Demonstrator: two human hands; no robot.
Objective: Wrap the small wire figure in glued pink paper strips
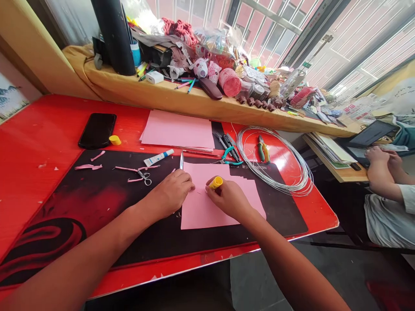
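My right hand [231, 198] is closed around a yellow glue stick [216, 182], tilted over pink paper [197, 216] on the dark desk mat [275, 211]. At the paper's left edge, my left hand [173, 192] has its fingers pinched together; whatever they hold is hidden. A pointed metal blade [181, 160] shows just beyond that hand, and I cannot tell whether the hand grips it. Left of it lies a wire piece wrapped in pink paper strips [140, 173]. Nearby is a white and blue tube [158, 158]. The yellow cap [115, 140] rests beside a black phone [97, 130].
Pink sheets [178, 129] lie at the back. Teal-handled pliers [229, 154], a wire coil [303, 172] and green-yellow pliers [263, 149] are to the right. A cluttered ledge [145, 93] runs behind. Another person's hands [379, 157] are at a far-right table.
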